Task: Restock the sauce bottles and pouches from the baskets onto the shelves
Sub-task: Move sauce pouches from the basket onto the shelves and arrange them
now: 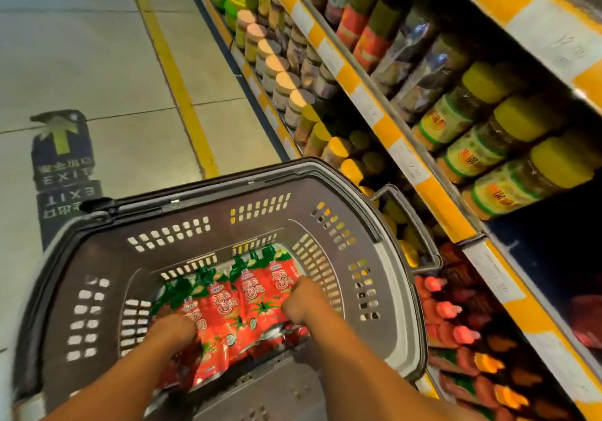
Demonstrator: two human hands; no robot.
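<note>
Head view: both hands down in grey basket (387,257) at 6 o'clock. Left hand (174,326) and right hand (301,300) curl onto red tomato sauce pouches (257,293), prob. bunching several for shelves (423,189) at 3 o'clock.

One basket (384,257) is in view. It contains red sauce pouches (228,306): at least four lie side by side on top, with more beneath that cannot be counted. Two hands are inside the basket: one left hand (174,327) and one right hand (301,300). Three shelf levels (423,173) are visible beside it. The jars (508,134) and red bottles (456,332) on them are too numerous and blurred to count. One floor sign (65,166) is present.
</note>
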